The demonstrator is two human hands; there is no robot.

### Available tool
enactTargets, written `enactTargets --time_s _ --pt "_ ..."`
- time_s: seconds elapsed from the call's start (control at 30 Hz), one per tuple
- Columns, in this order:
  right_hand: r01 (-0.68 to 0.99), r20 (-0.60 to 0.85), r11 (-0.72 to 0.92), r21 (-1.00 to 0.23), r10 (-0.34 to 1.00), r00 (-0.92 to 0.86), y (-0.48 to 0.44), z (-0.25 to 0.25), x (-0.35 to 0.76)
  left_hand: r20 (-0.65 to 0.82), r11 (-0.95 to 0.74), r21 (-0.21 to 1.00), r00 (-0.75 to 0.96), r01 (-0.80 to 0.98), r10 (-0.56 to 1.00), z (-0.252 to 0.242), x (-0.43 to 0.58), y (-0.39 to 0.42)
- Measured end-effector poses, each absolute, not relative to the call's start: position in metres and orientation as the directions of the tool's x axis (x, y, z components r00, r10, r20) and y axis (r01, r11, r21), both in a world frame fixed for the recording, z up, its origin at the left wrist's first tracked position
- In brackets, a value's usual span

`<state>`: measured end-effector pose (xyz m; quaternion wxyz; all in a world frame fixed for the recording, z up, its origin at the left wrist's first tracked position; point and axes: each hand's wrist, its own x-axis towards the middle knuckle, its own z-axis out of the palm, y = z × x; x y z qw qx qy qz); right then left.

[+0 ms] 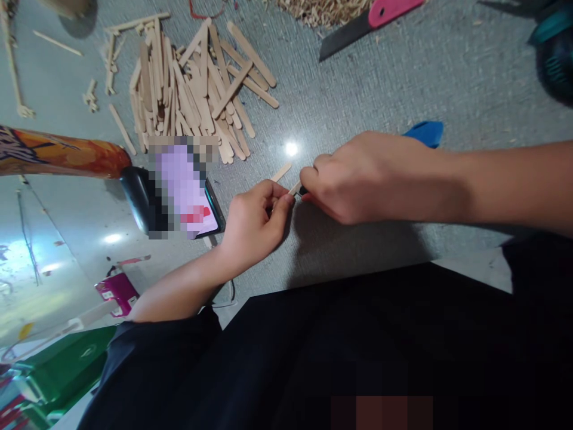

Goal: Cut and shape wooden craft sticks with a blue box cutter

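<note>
My left hand (257, 221) is closed, thumb and forefinger pinching a wooden craft stick (294, 189). Facing it, my right hand (349, 179) is a fist around a small tool with a dark tip (303, 191), mostly hidden by the fingers. That tip meets the stick's end or sits right beside it. Another pale stick (282, 172) shows just beyond my left fingers; whether it is held or lies on the table I cannot tell. A blue object (427, 134) lies behind my right wrist, partly covered.
A heap of craft sticks (192, 89) lies beyond my left hand. Left of that hand are a phone (215, 209), a black case (138, 197) and an orange canister (67, 155). A pink-handled saw (349, 42) lies near wood shavings (322, 9) at the back of the table.
</note>
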<state>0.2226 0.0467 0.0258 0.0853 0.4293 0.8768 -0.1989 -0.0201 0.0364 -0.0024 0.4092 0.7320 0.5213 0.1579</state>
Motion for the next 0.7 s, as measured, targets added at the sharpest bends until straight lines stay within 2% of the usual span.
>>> enactTargets --time_s 0.2,0.33,0.7 --pt "0.762 -0.366 0.632 -0.141 0.682 -0.633 0.0485 0.0274 0.2197 -0.245 -0.105 0.741 0.413 0.663 0.877 0.0038 -0.0193 0.0389" --pt "0.739 -0.378 0.67 -0.069 0.668 -0.641 0.0486 0.0308 0.2196 -0.226 -0.133 0.735 0.425 0.665 0.877 0.0046 -0.0198 0.0391" --pt "0.767 -0.359 0.639 -0.065 0.702 -0.615 0.0463 0.0264 0.2197 -0.248 -0.123 0.751 0.45 0.648 0.858 0.0068 -0.0213 0.0429"
